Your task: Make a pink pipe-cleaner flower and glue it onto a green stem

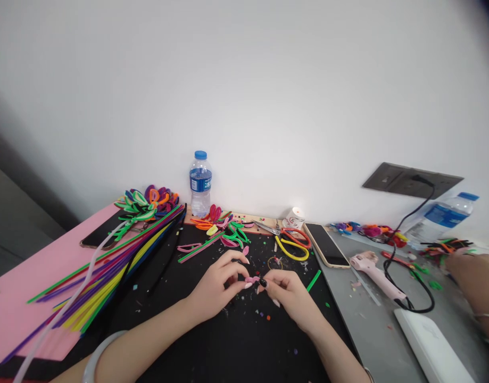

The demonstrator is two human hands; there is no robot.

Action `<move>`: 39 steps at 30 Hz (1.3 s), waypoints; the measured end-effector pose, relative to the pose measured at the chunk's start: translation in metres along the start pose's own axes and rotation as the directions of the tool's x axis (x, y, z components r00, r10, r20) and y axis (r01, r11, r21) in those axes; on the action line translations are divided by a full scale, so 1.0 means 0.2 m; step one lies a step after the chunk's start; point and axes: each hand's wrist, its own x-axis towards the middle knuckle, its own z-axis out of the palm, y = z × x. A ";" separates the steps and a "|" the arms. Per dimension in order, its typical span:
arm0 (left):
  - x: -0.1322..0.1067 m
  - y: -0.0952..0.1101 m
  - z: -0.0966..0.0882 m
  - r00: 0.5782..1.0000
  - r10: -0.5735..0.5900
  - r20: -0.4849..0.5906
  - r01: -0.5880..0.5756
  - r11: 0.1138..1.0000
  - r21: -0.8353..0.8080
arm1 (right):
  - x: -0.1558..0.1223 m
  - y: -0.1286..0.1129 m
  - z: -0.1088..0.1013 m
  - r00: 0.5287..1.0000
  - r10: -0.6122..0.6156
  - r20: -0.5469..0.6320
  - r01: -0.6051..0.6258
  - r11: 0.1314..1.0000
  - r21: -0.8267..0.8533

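Our left hand (216,284) and right hand (286,290) pinch a small pink pipe-cleaner piece (252,279) between closed fingers; we judge it light, bendy, fuzzy; best gripped at its ends.

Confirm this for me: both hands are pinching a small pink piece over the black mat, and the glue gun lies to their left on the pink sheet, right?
Not quite. The glue gun lies to the right of the hands, on the grey surface, not on the pink sheet. The head view shows it. The left hand and right hand do pinch a small pink piece over the black mat.
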 end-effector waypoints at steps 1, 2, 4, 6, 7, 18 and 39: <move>0.00 0.00 0.00 1.000 -0.028 -0.013 0.027 0.998 -0.060 | 0.00 0.00 0.00 1.000 0.002 -0.011 -0.001 0.999 0.034; 0.01 0.00 0.00 0.998 -0.052 -0.024 0.049 0.992 -0.114 | 0.00 0.00 0.01 1.000 0.003 -0.022 -0.001 0.998 0.069; 0.01 0.00 0.01 0.995 -0.090 -0.038 0.081 0.977 -0.198 | 0.00 0.00 0.02 0.999 -0.001 -0.040 0.006 0.990 0.139; 0.01 -0.01 0.02 0.992 -0.115 -0.045 0.100 0.963 -0.252 | -0.01 0.01 0.04 0.999 -0.006 -0.047 0.015 0.980 0.200; 0.01 -0.01 0.02 0.991 -0.123 -0.046 0.105 0.956 -0.272 | -0.01 0.01 0.05 0.999 -0.003 -0.046 0.013 0.974 0.225; 0.00 -0.02 0.04 0.983 -0.164 -0.083 0.119 0.912 -0.393 | -0.01 0.05 0.07 1.000 0.023 0.012 -0.026 0.945 0.327; 0.01 0.00 0.03 0.975 -0.193 -0.111 0.142 0.922 -0.360 | -0.01 0.01 0.07 0.998 0.051 0.021 -0.056 0.898 0.436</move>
